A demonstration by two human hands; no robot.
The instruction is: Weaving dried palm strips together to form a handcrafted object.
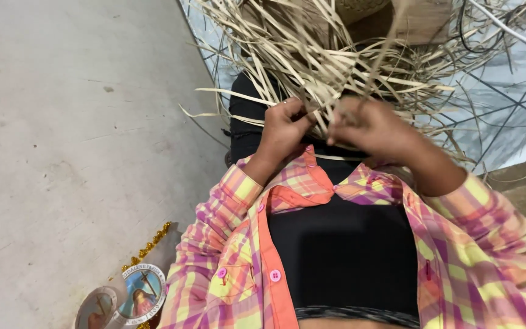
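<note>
We note a long-sleeved plaid shirt (226,274) in pink, orange, yellow and purple, worn open. Its placket is plain orange with pink buttons (275,275); cuffs are buttoned at the wrists. Beneath it we see a black top (342,256) with a grey band at the hem, and dark trousers (245,122).
</note>
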